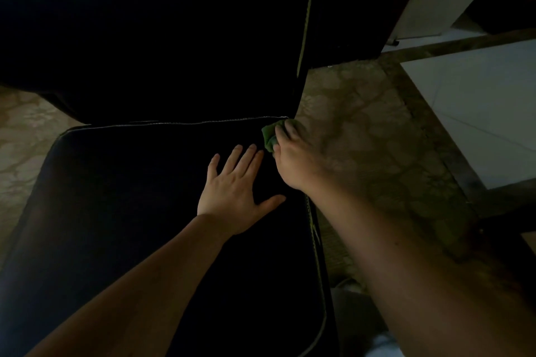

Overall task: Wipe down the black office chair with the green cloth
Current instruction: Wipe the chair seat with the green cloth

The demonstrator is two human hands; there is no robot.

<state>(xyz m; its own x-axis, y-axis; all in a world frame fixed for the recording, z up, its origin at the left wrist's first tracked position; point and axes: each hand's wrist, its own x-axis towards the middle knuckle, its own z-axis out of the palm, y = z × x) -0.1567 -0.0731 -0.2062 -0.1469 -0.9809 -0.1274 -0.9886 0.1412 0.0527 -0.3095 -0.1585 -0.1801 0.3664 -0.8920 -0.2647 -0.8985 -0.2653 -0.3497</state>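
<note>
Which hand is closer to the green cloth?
Right. The right hand grips the green cloth at the back right corner of the chair seat. The left hand lies flat on the seat, fingertips close beside the cloth.

Black padded office chair (162,240) with pale piping fills the dim view. Left hand (232,191) lies flat on the seat, fingers spread. Right hand (293,156) grips a crumpled green cloth (269,136) at the seat's rear right corner. Patterned brown carpet (362,139) and white plastic bin (435,6) lie beyond.
</note>
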